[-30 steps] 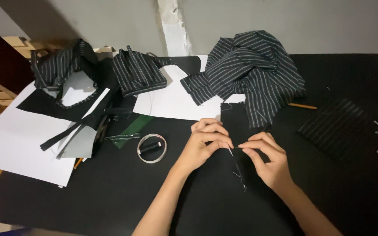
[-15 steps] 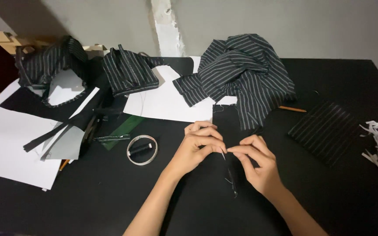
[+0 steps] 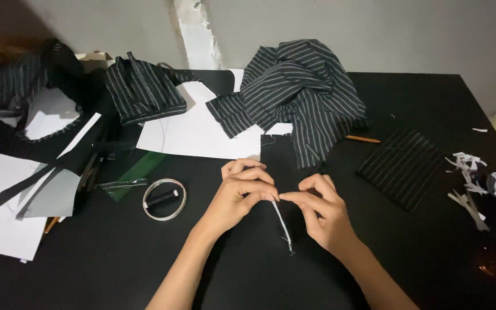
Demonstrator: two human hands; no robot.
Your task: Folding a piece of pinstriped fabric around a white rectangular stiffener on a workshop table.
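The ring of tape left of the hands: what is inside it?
Inside the ring of tape lies a black thread spool on the black table. Whatever is under the spool is covered.

Flat black counter (image 3: 431,258), set against a pale wall. Directly on it: a crumpled heap of black pinstriped cloth (image 3: 302,92) at the back, a folded pinstriped piece (image 3: 143,89) to its left, white paper sheets (image 3: 193,129) between and beneath them, a flat dark striped rectangle of fabric (image 3: 404,167) to the right, white paper scraps (image 3: 467,183) near the right edge, a clear tape ring (image 3: 165,199) around a black thread spool (image 3: 162,198).
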